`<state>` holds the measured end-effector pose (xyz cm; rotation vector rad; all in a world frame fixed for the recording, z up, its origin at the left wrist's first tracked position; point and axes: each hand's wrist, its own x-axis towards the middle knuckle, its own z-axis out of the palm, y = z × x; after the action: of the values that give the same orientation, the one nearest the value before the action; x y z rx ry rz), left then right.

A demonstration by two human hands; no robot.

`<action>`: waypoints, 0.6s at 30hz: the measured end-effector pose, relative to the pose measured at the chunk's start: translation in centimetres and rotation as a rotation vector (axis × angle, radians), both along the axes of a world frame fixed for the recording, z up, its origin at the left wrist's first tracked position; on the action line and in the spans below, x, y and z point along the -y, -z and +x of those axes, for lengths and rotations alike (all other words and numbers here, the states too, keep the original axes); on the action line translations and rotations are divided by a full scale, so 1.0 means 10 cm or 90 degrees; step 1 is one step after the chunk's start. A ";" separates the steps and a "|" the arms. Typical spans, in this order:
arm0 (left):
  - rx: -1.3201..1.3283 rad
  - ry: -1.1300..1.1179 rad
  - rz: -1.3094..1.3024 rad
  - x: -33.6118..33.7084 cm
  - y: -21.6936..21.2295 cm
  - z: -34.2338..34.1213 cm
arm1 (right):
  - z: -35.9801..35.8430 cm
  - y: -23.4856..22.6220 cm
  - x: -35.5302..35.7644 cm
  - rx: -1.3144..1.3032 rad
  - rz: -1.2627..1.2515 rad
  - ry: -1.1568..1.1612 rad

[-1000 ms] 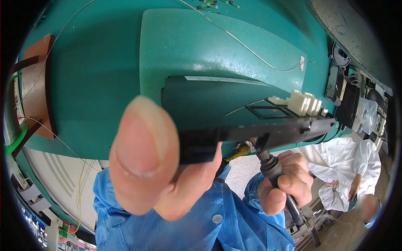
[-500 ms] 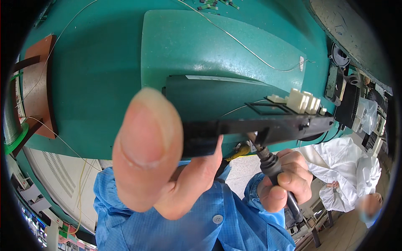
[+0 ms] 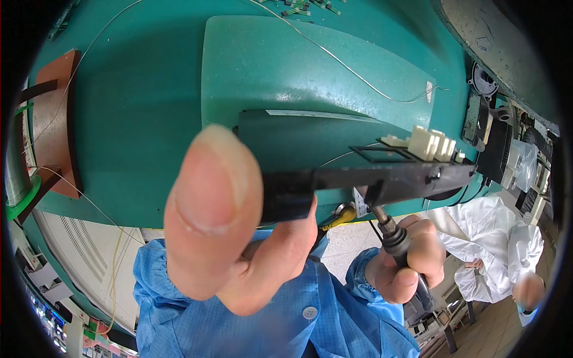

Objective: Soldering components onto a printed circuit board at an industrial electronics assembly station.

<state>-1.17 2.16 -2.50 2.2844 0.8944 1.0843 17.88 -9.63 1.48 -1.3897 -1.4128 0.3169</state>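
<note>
My left hand [image 3: 239, 256] grips one end of a flat black plastic panel [image 3: 388, 179], its thumb large and close to the camera. The panel is held edge-on above the green mat, with white connectors [image 3: 424, 144] standing up near its far right end. In my right hand [image 3: 421, 262] is a soldering iron [image 3: 396, 235], fingers wrapped round its black handle. The iron's metal tip end points up at the panel's near side; whether it touches is hidden behind the edge.
A pale translucent sheet [image 3: 310, 59] lies on the green mat [image 3: 137, 131]. Thin solder wire [image 3: 340, 58] runs across it. On the left, a brown stand [image 3: 55, 119] is beside a solder spool [image 3: 17, 179]. Small green boards [image 3: 298, 8] lie behind; a person in white [image 3: 492, 244] is at right.
My right hand has shifted slightly down and to the right with the soldering iron, drawing it a little away from the panel. My left hand and the panel have barely moved.
</note>
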 end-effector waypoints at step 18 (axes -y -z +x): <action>0.005 0.009 0.008 0.00 -0.18 0.08 | -0.02 -0.01 0.19 -0.064 0.076 0.064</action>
<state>-0.34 2.13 -0.65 2.2917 0.8700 1.0961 17.68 -11.50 1.59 -1.3236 -1.2546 0.2294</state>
